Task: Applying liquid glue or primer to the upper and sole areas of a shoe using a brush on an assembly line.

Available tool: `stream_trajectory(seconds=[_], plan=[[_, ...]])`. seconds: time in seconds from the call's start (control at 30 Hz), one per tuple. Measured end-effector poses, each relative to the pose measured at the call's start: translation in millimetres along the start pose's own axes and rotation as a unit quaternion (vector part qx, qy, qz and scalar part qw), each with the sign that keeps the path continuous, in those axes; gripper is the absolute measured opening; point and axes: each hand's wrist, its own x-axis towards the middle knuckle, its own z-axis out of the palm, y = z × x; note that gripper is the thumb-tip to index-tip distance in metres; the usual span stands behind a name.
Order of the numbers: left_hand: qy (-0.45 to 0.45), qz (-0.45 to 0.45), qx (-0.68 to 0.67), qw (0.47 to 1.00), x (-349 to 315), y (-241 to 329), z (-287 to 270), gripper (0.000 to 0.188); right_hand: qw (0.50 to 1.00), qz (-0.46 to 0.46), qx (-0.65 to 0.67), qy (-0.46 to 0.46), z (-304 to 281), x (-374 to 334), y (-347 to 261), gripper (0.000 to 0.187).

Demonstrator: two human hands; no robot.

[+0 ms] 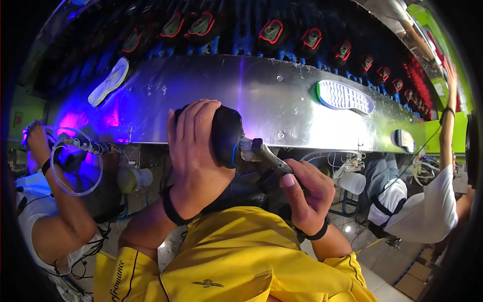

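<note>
My left hand (198,146) is wrapped over a black shoe upper (227,135) with a thin blue line along its edge, held up in front of the metal bench. Much of the shoe is hidden behind the fingers. In my right hand (309,194) is a brush (273,160) with a dark handle, gripped between thumb and fingers. Its pale bristle end meets, or nearly meets, the right side of the shoe upper. A white shoe sole (109,83) lies on the bench to the left, and a white sole with a green end (345,96) lies to the right.
Beyond the metal bench (191,75) runs a dark row of several red-rimmed shoes (271,31). Another sole (404,141) lies far right. Co-workers' arms (65,201) (447,121) flank me. Tubing and a white container (350,182) hang below the bench edge.
</note>
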Motion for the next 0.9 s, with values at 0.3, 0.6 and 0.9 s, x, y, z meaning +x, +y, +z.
stream_trajectory(seconds=[0.3, 0.6, 0.9], plan=[[-0.04, -0.006, -0.011, 0.999, 2, 0, -7, 0.081, 0.968, 0.217, 0.123, -0.012, 8, 19, -2, 0.03], [-0.039, -0.004, -0.025, 0.999, 5, -5, -6, 0.079, 0.968, 0.208, 0.132, -0.043, 2, 17, -11, 0.024], [-0.035, -0.004, 0.01, 0.999, 24, 3, -5, 0.079, 0.998, 0.058, -0.014, 0.012, -2, 17, -20, 0.021]])
